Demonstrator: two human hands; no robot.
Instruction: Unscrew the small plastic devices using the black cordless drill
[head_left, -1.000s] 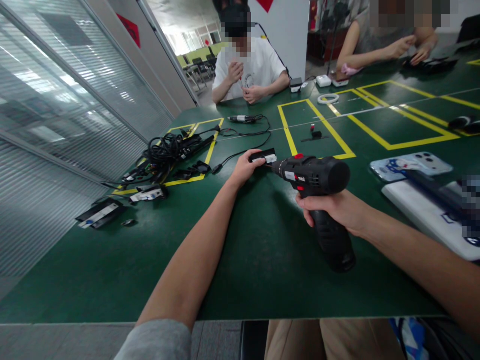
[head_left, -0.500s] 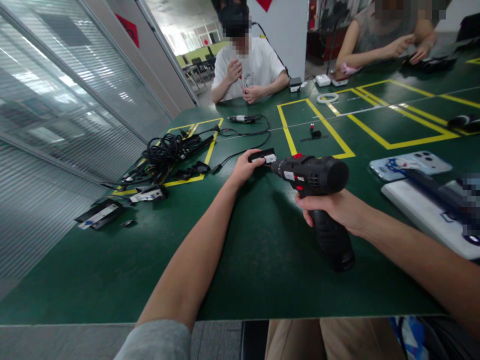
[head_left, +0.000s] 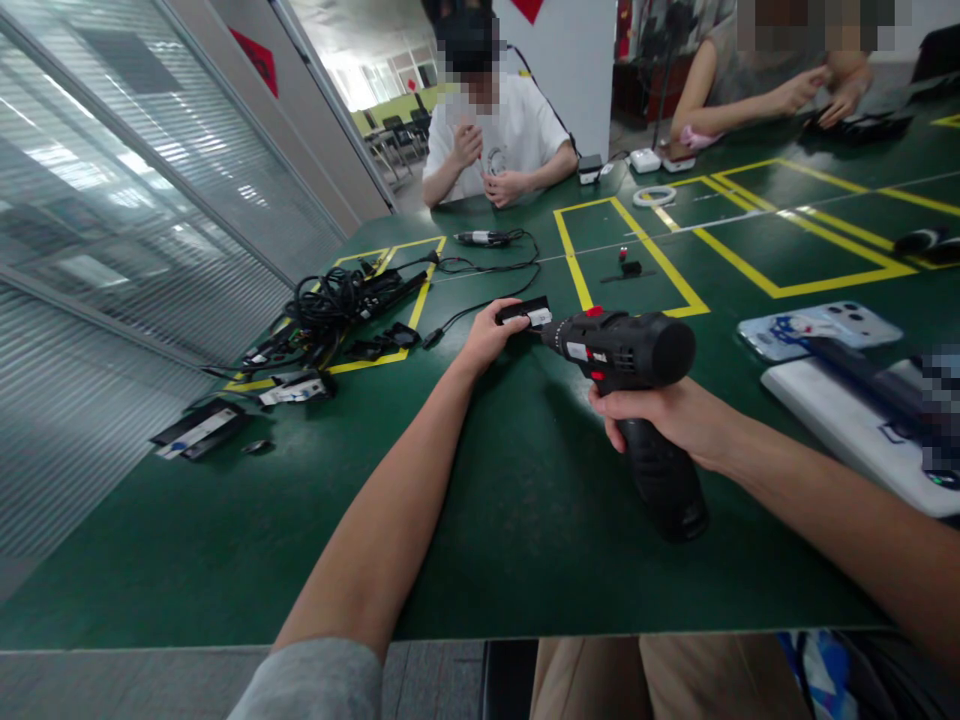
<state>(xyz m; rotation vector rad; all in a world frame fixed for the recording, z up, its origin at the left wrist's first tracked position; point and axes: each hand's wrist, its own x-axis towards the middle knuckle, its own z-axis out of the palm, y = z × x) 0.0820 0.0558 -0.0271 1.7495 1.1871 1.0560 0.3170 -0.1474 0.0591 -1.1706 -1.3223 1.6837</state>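
As my left hand (head_left: 491,337) pinches the black part (head_left: 535,308) inside the bench's near edge (head_left: 540,622), I'd square the drill (head_left: 634,348) my right hand (head_left: 679,418) clasps.

- Drill (head_left: 626,350): rear end, above the fingers (head_left: 624,404) of the right hand (head_left: 682,415), sits marginally farther left in view.
- White case (head_left: 832,425), right of these fingers: small green light (head_left: 935,479) now visible.

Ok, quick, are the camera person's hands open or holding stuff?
Left hand: closed, holding a black part.
Right hand: closed, holding a power drill.
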